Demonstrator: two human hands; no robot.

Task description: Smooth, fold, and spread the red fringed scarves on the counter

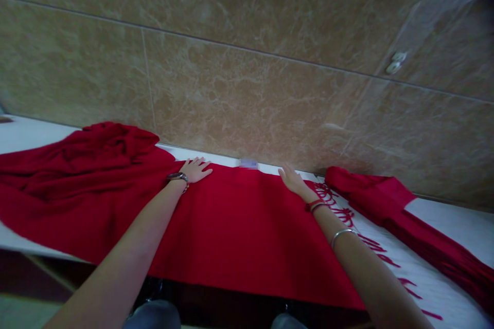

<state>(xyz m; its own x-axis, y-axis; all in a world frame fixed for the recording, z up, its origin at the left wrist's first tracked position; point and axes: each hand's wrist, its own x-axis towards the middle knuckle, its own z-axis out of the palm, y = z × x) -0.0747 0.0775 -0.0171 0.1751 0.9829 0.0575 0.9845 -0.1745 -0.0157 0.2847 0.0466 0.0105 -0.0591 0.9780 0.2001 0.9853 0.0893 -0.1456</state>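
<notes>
A red fringed scarf (239, 226) lies spread across a white surface, its near edge hanging over the front. My left hand (195, 169) rests flat near the scarf's far edge, fingers spread. At the far edge further right, my right hand (292, 180) lies on the cloth with its fingers stretched out. Between the hands, a small pale label (248, 164) shows at the scarf's back edge. Red tassels (339, 211) fan out beyond my right wrist. To the left the red cloth is bunched into a loose heap (116, 144).
A second, folded red cloth (386, 195) lies on the white table (443, 216) at the right. Behind the table rises a brown marbled tile wall (239, 87) with a white wall fitting (396, 62). My knees (154, 314) show below the front edge.
</notes>
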